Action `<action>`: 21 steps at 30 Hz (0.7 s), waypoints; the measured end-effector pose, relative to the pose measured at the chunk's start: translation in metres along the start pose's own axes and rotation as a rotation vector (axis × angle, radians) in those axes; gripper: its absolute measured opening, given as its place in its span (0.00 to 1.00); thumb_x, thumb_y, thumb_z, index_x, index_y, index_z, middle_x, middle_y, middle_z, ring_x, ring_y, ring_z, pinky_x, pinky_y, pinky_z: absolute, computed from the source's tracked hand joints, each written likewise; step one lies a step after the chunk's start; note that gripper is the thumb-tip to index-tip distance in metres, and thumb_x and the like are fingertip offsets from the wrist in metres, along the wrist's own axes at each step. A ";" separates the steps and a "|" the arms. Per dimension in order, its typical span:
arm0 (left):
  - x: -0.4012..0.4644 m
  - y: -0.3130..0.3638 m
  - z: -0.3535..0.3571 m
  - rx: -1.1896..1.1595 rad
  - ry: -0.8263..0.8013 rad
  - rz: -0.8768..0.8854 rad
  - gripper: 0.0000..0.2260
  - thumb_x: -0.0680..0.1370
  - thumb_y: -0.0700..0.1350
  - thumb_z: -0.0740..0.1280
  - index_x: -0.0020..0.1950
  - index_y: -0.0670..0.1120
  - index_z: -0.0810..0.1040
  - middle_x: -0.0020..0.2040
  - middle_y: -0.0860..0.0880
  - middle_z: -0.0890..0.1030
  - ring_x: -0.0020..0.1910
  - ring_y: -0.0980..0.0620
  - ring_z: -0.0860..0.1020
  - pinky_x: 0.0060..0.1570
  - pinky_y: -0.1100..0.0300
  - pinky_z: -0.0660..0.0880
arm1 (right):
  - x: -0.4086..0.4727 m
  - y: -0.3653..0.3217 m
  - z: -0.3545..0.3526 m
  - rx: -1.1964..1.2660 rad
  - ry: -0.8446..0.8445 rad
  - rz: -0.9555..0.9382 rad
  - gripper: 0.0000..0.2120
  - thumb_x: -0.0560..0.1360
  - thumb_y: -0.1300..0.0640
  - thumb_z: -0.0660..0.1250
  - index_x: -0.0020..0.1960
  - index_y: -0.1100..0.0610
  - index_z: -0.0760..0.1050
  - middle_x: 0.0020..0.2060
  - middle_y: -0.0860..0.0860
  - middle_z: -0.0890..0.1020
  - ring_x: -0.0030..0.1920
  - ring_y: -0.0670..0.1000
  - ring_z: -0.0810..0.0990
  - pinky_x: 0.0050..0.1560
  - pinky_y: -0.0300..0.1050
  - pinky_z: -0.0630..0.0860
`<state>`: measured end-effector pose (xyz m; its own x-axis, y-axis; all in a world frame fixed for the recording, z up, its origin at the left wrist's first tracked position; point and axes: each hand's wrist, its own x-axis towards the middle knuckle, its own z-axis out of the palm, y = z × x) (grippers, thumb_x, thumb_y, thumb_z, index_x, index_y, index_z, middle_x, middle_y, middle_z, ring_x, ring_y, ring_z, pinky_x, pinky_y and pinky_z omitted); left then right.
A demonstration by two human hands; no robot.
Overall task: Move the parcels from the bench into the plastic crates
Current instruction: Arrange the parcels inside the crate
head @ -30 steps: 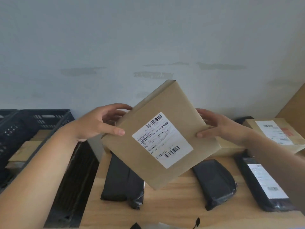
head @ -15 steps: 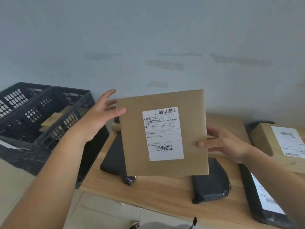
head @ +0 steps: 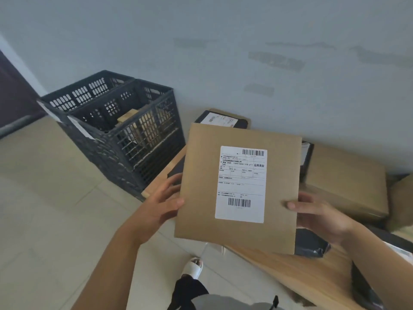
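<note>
Brown parcel [head: 239, 186] with a white label [head: 242, 184] is in the air, between our two hands, above the edge of the wooden bench [head: 297, 267]. Our left hand [head: 161, 209] grips its left edge, thumb on the front and fingers behind. Our right hand [head: 317, 218] holds the right edge in the same way. Two black plastic crates [head: 125, 130] stand on the floor to the left of the bench; the nearer one has brown parcels inside. On the bench lie more brown boxes [head: 346, 182] and black bags [head: 310, 245].
</note>
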<state>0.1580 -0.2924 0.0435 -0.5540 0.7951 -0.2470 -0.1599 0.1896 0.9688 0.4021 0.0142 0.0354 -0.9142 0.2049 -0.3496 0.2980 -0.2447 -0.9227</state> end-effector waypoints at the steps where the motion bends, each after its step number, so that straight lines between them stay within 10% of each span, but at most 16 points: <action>1: -0.007 -0.002 -0.001 -0.004 0.023 -0.005 0.28 0.79 0.48 0.72 0.75 0.63 0.67 0.70 0.57 0.79 0.66 0.50 0.80 0.58 0.51 0.82 | 0.002 0.000 0.004 0.002 -0.017 0.005 0.35 0.64 0.49 0.76 0.68 0.58 0.76 0.63 0.57 0.84 0.62 0.60 0.84 0.56 0.52 0.83; 7: -0.063 -0.015 -0.018 -0.025 0.198 -0.022 0.26 0.80 0.51 0.70 0.76 0.65 0.67 0.69 0.58 0.79 0.67 0.51 0.79 0.56 0.52 0.82 | 0.037 0.005 0.035 -0.032 -0.138 0.038 0.32 0.64 0.48 0.77 0.67 0.53 0.80 0.64 0.57 0.83 0.64 0.61 0.82 0.66 0.65 0.76; 13: -0.139 -0.025 -0.056 -0.138 0.388 -0.030 0.42 0.66 0.60 0.81 0.77 0.59 0.68 0.73 0.53 0.77 0.69 0.46 0.78 0.62 0.47 0.77 | 0.081 -0.008 0.105 -0.126 -0.312 0.067 0.47 0.52 0.38 0.85 0.67 0.52 0.79 0.63 0.53 0.84 0.62 0.56 0.84 0.59 0.56 0.80; 21: -0.189 -0.047 -0.111 -0.221 0.503 -0.034 0.31 0.75 0.47 0.72 0.77 0.59 0.69 0.73 0.51 0.77 0.70 0.45 0.77 0.63 0.47 0.73 | 0.127 -0.009 0.182 -0.078 -0.403 0.169 0.29 0.62 0.43 0.77 0.62 0.48 0.84 0.61 0.54 0.85 0.57 0.54 0.86 0.53 0.51 0.83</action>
<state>0.1796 -0.5155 0.0421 -0.8589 0.4072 -0.3105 -0.3220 0.0418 0.9458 0.2339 -0.1302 0.0287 -0.8804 -0.2217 -0.4192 0.4579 -0.1678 -0.8730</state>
